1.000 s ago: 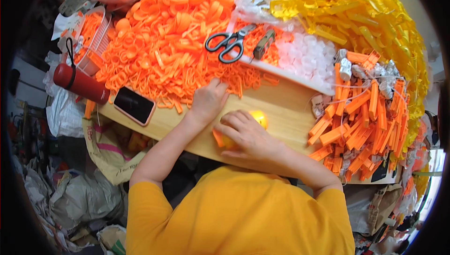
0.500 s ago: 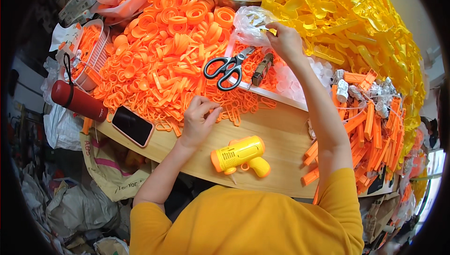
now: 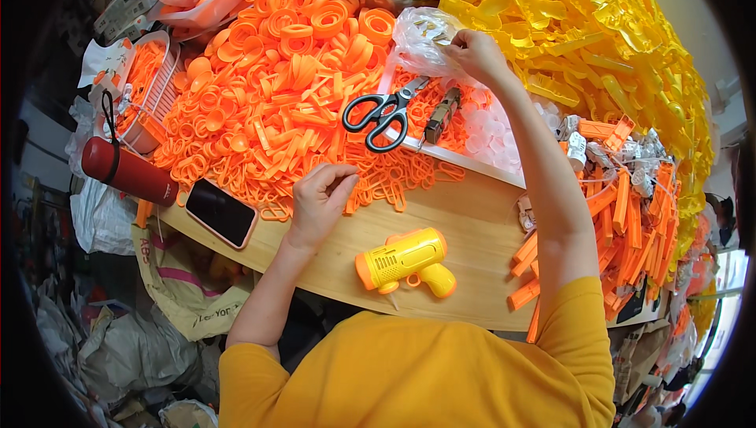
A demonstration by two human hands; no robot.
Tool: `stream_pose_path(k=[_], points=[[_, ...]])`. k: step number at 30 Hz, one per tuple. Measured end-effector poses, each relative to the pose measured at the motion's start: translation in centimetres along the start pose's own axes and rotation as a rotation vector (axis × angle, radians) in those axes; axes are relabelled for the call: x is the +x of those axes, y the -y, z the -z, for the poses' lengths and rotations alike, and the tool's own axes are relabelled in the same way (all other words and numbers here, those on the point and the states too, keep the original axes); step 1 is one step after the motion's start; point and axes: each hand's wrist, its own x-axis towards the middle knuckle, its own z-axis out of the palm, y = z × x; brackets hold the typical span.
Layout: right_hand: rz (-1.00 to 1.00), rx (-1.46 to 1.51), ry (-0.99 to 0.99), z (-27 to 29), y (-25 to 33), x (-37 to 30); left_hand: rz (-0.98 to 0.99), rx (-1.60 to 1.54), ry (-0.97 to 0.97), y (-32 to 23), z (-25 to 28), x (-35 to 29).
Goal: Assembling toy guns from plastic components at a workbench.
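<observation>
My right hand (image 3: 479, 58) reaches to the far side of the table, fingers pinched at the edge of a clear plastic bag (image 3: 416, 44) with small shiny pieces inside. What those fingertips hold, if anything, is too small to make out. Curled up with thumb and fingers together, my left hand (image 3: 319, 201) hovers by the near edge of the orange plastic parts (image 3: 283, 113); its grip is hidden. Between my forearms a yellow toy gun (image 3: 409, 261) with orange ends lies on its side on the wooden table (image 3: 472, 231).
Black-handled scissors (image 3: 386, 117) and a box cutter (image 3: 441, 115) rest across a white tray (image 3: 465, 162) with orange clips and translucent pieces. A phone (image 3: 221, 214) and red flask (image 3: 130, 171) lie left. Yellow shells (image 3: 598, 42) and orange sticks (image 3: 626, 223) are heaped right.
My left hand has shifted a little to the left, still curled. My right hand stays at the plastic bag, its wrist slightly higher and turned. The toy gun stays in place.
</observation>
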Motion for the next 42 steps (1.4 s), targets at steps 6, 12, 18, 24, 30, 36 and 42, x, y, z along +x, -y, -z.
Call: stream_pose_path(k=[6,12,18,24,30,36,42], points=[[0.078,-0.02,-0.051,0.5,1.0,-0.6,-0.035,0.034,-0.018,0.4,0.7,-0.1],[0.305,-0.285,-0.218,0.1,0.0,-0.7,-0.048,0.051,0.004,-0.1,0.6,-0.3],[0.236,-0.044,-0.26,0.1,-0.2,-0.9,-0.043,0.038,-0.037,0.1,0.7,-0.3],[0.063,0.323,-0.164,0.4,0.2,-1.3,-0.062,0.03,-0.047,0.3,0.9,-0.6],[-0.017,0.83,-0.118,0.7,1.4,-5.6,-0.09,-0.159,-0.097,0.2,0.9,-0.4],[-0.04,1.164,0.007,0.6,3.2,-14.4,-0.218,0.276,-0.108,-1.5,1.1,0.1],[-0.066,1.199,0.009,-0.7,3.0,-21.6,0.11,-0.323,-0.069,-3.1,0.0,-1.2]])
